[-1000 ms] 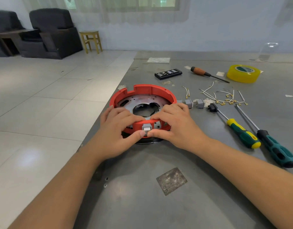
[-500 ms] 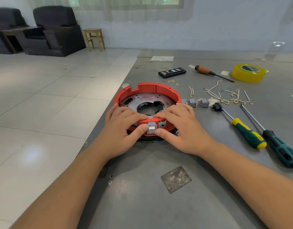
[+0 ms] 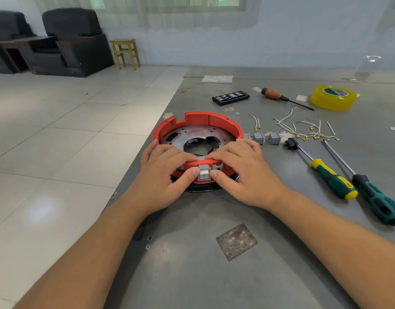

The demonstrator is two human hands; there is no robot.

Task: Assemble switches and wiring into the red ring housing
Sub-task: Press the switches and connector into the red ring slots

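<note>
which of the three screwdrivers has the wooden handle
The far screwdriver, lying between the black bit case and yellow tape roll; the two nearer ones have green rubber-grip handles.

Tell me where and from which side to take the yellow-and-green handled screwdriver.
Grip the yellow-and-green handled screwdriver around its thick ribbed handle, coming from above. It lies flat on the grey table, handle nearest the person, and the thin shaft points away toward the small parts.
</note>
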